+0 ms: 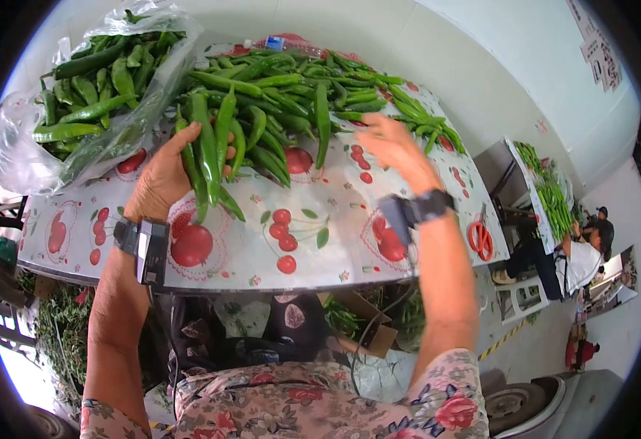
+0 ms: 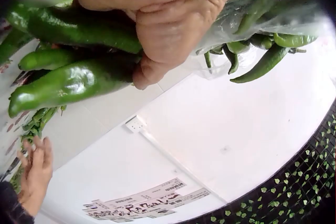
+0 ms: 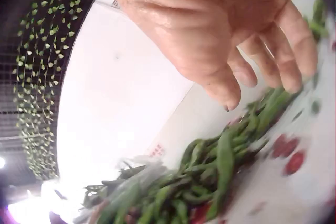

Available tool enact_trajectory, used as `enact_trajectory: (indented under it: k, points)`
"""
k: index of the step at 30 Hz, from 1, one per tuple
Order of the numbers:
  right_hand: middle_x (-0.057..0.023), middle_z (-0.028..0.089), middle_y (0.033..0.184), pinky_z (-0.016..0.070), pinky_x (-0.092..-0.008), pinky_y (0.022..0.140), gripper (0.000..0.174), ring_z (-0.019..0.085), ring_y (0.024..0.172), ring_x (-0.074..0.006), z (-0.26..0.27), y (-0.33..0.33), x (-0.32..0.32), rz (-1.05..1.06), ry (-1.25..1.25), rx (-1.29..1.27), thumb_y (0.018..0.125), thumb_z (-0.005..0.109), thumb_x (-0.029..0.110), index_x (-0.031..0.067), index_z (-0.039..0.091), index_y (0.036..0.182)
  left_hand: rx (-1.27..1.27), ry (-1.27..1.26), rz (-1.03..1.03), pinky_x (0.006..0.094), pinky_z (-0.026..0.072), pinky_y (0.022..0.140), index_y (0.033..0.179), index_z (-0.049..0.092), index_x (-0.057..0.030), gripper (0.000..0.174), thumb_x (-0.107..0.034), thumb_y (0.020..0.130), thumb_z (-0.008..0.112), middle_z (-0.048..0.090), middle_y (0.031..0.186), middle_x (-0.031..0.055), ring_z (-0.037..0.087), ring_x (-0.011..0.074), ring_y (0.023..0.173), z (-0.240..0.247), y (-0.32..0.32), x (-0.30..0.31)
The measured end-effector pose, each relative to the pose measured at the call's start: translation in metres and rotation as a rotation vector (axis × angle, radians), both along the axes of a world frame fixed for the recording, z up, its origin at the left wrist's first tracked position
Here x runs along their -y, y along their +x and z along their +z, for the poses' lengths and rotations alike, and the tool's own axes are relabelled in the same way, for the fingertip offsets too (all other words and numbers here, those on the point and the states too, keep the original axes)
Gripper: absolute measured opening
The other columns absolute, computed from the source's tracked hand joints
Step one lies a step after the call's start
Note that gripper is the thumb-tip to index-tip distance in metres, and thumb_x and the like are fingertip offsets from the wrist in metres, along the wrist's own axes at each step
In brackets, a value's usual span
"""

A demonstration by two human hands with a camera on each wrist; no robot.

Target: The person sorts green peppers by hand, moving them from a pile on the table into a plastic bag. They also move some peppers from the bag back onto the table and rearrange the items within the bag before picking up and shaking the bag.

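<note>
My left hand (image 1: 161,175) grips a bunch of long green chili peppers (image 1: 207,150) near the table's left half, their tips pointing down toward me. In the left wrist view the thumb curls over the glossy peppers (image 2: 73,83). A heap of the same green peppers (image 1: 284,80) spreads over the cherry-patterned tablecloth (image 1: 320,256), just beyond the held bunch. To the right, my right hand (image 1: 393,150) hovers over the cloth by the heap's near edge. Its fingers are loosely extended with nothing in them, as the right wrist view of the hand (image 3: 210,40) shows.
A clear plastic bag (image 1: 24,157) full of peppers stands at the left. Red-handled scissors (image 1: 481,240) lie near the right edge. Behind the heap lies a plastic bottle (image 1: 276,44). Another pepper-covered table (image 1: 551,194) and a seated person (image 1: 580,263) are farther right.
</note>
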State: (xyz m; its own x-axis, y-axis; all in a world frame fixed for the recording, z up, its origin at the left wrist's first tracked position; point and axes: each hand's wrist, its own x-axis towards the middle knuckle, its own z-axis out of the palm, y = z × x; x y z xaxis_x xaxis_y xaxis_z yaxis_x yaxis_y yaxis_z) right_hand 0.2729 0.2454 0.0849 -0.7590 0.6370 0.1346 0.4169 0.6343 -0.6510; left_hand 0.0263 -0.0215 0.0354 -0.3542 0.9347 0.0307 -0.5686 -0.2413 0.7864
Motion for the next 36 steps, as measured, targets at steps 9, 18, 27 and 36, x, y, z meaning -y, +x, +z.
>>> enact_trajectory:
  k: [9, 18, 27, 36]
  points:
    - [-0.0217, 0.065, 0.1, 0.0481, -0.0416, 0.084, 0.043, 0.063, 0.095, -0.0362, -0.016, 0.197, -0.003, -0.549, 0.201, 0.566, 0.076, 0.064, 0.022, 0.0008, 0.056, 0.112, -0.035, -0.033, 0.023, 0.0419, 0.0548, 0.08, 0.127, 0.048, -0.0014, 0.043, -0.033, 0.098, 0.045, 0.06, 0.118, 0.018, 0.063, 0.0279, 0.1, 0.004, 0.006, 0.001]
    - [-0.0115, 0.061, 0.089, 0.0506, -0.0321, 0.051, 0.051, 0.06, 0.066, -0.0181, -0.023, 0.103, -0.034, -0.393, -0.375, -0.23, 0.08, 0.065, 0.017, -0.0005, 0.046, 0.124, -0.005, -0.036, 0.048, 0.0418, 0.0552, 0.079, 0.128, 0.047, -0.0003, 0.044, -0.031, 0.097, 0.046, 0.06, 0.118, 0.0182, 0.062, 0.0276, 0.099, 0.007, 0.011, 0.005]
    - [-0.0178, 0.057, 0.119, 0.0483, -0.0336, 0.083, 0.062, 0.06, 0.096, -0.0251, -0.007, 0.095, -0.124, -0.587, -0.065, -0.24, 0.08, 0.066, 0.02, -0.0039, 0.04, 0.131, 0.01, -0.084, 0.107, 0.0432, 0.0524, 0.082, 0.13, 0.047, -0.002, 0.044, -0.031, 0.097, 0.045, 0.059, 0.119, 0.0167, 0.061, 0.0282, 0.101, 0.006, 0.015, 0.006]
    - [-0.0296, 0.04, 0.137, 0.0347, -0.0388, 0.105, 0.085, 0.041, 0.128, -0.037, -0.039, 0.152, -0.254, -0.717, 0.13, -0.058, 0.079, 0.067, 0.041, -0.0048, 0.03, 0.14, 0.054, -0.131, 0.177, 0.0452, 0.0569, 0.073, 0.127, 0.048, 0.0011, 0.052, -0.039, 0.094, 0.048, 0.061, 0.115, 0.0179, 0.065, 0.0288, 0.092, -0.008, 0.002, 0.011]
